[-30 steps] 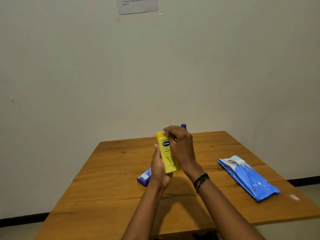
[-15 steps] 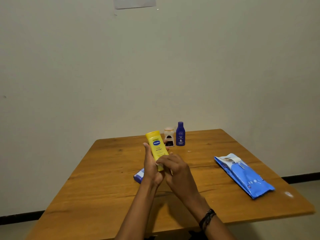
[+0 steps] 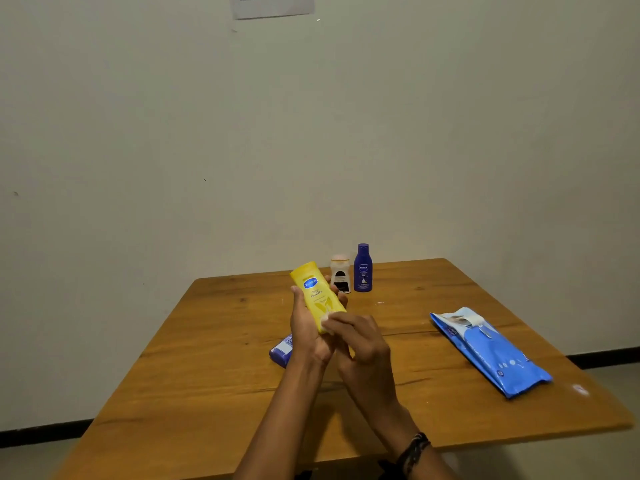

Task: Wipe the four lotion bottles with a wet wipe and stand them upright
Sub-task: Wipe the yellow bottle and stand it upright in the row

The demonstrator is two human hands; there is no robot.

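Yellow bottle: a blue oval badge near the cap end read "Vaseline" in white script. The small dark lettering below it was too blurred to read.
Blue bottle: "NIVEA" stood in white capitals in a round mark on the front. The finer white print under it was too small to read.
White bottle: it carried a dark label whose wording was illegible.
Purple bottle: a white label patch showed, but its text was unreadable.
Pack: small white marks sat on the blue wrapper, none legible.
Sheet: on the wall, "trash bin" was the only line readable.
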